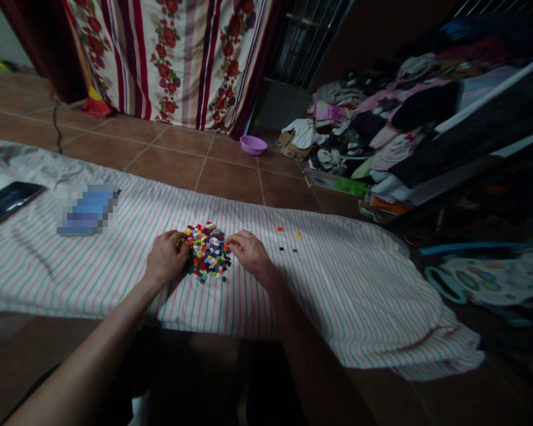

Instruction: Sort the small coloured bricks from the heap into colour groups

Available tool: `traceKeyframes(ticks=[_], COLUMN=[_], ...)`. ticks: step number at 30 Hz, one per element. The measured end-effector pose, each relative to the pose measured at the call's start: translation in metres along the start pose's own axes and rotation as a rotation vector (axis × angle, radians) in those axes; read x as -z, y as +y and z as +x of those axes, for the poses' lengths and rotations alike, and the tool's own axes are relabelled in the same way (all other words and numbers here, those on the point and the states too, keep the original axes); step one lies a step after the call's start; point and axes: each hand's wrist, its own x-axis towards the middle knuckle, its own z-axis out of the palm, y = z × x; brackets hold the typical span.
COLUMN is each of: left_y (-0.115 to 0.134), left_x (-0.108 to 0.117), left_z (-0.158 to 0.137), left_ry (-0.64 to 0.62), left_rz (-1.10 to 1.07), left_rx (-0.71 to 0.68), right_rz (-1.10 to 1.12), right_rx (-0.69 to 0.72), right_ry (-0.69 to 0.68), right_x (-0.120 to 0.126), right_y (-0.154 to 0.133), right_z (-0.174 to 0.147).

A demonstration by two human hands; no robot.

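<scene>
A heap of small, many-coloured pieces (pixel 208 251) lies on a striped cloth, between my two hands. At its left edge my left hand (pixel 165 255) is closed, with curled fingers touching the pieces; what it grips, if anything, is hidden. My right hand (pixel 249 251) is at the heap's right edge, thumb and fingertips pinched together. A speck of orange shows at those fingertips, too small to tell whether it is held. To the right, apart from the heap, lie orange pieces (pixel 279 229), yellow pieces (pixel 298 235), a black piece (pixel 281 249) and a grey piece (pixel 295 251).
The striped cloth (pixel 350 284) covers the low surface before me. On its left lie a dark phone (pixel 13 198) and a blurred-out blue object (pixel 89 210). Beyond, a purple basin (pixel 253 145) sits on the tiled floor, near piled clothes (pixel 382 124) and a flowered curtain (pixel 182 59).
</scene>
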Motion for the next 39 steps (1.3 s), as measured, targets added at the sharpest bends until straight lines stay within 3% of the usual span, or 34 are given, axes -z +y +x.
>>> traceKeyframes(ticks=[12, 23, 39], left_y=[-0.012, -0.013, -0.017], left_x=[-0.004, -0.005, -0.009], left_z=[-0.007, -0.009, -0.007], left_ry=[0.025, 0.032, 0.05], left_rz=[-0.037, -0.03, 0.061], left_rx=[-0.049, -0.066, -0.08], right_rz=[0.063, 0.091, 0.07], right_rx=[0.025, -0.038, 0.057], right_ry=[-0.085, -0.102, -0.094], right_x=[-0.004, 0.0, -0.001], right_y=[0.002, 0.001, -0.001], right_z=[-0.002, -0.007, -0.011])
